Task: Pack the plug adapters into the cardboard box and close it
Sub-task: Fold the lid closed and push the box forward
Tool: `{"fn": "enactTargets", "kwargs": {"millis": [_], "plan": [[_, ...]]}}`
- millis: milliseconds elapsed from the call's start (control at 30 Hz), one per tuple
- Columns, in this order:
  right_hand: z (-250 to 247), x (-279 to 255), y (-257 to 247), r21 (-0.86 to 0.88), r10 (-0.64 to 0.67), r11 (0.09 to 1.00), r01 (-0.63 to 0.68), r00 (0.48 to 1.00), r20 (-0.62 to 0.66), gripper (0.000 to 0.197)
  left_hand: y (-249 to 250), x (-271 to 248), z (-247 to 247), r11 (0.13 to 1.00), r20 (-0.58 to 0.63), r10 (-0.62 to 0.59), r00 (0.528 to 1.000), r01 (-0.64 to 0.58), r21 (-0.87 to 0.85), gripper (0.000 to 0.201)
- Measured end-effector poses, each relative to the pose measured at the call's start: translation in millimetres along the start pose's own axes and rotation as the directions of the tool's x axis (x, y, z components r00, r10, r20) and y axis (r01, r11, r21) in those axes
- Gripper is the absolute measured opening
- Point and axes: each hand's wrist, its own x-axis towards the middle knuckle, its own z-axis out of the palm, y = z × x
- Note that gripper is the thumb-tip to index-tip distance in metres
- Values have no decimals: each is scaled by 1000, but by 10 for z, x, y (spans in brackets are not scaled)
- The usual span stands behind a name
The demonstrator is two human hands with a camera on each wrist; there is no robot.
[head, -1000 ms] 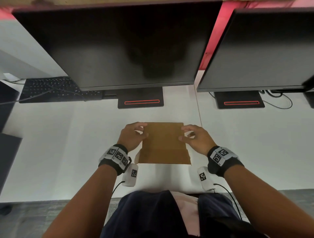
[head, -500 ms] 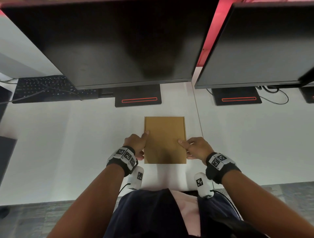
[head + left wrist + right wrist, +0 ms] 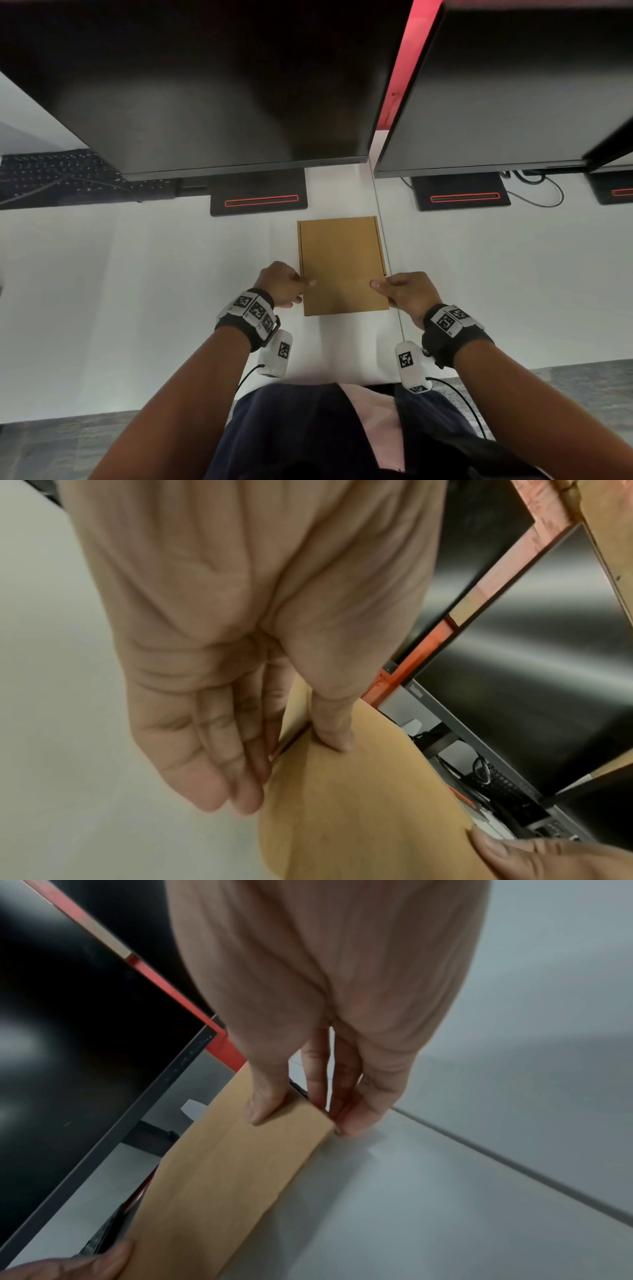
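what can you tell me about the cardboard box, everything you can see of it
The cardboard box is a flat, plain brown rectangle, lid down and closed, lying flat on the white desk before the monitor stands, its long side running away from the person. No print or tape shows. The left hand holds its left edge, thumb on top and fingers along the side; the right hand does the same on the right. The contents are hidden.

No words or numbers can be read anywhere. The only signs are black-and-white square code markers on the wristbands (image 3: 255, 310) and on the white wrist-camera housings (image 3: 409, 363); they carry patterns, not letters. A small pale logo sits on the bezel of a monitor (image 3: 416, 689) in the left wrist view, too blurred to read.
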Motion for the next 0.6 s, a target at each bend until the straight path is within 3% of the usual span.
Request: {"fn": "enactTargets", "kwargs": {"millis": [100,167,233,367,500,600], "plan": [[-98,20,-42,-3,-20,1000,21,999,38,27,42,44,31,1000,-69,16,997,-16,9,53],[-152,83,-44,-41,-64,997,65,998,25,23,91,41,60,990,-131,113,985,-101,99,84],[-199,117,-66,-91,-113,990,110,993,-19,16,154,63,90,955,-163,233,959,-194,225,101],[-269,217,-43,-259,-170,953,156,985,-32,15,272,167,102,855,-94,327,940,-252,452,86],[-294,307,-12,-271,-163,951,146,986,-43,23,518,129,73,787,-67,288,955,-197,585,77],[-288,327,-74,-382,-318,882,276,947,-50,62,630,115,94,750,-80,294,953,-178,637,75]]}}
